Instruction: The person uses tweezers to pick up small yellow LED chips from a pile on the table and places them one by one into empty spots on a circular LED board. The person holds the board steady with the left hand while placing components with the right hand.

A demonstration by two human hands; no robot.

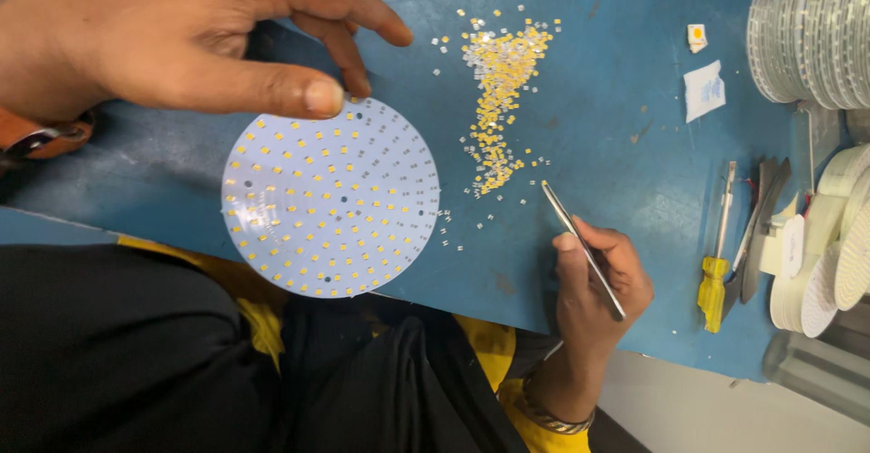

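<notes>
Round white circuit board (331, 201) studded with small yellow chips lies flat on blue tabletop (625, 118), near its front edge. Head view: left hand (195, 32) above board, thumb and fingertips pinching board's upper rim. Right hand (598, 281) rests on tabletop right of board, clasping metal tweezers (582, 246), tips pointing up-left toward loose pile of tiny yellow and white chips (500, 91). Yellow-handled screwdriver (718, 263) lies further right. Stacks of white discs (811, 32) along right edge.
</notes>
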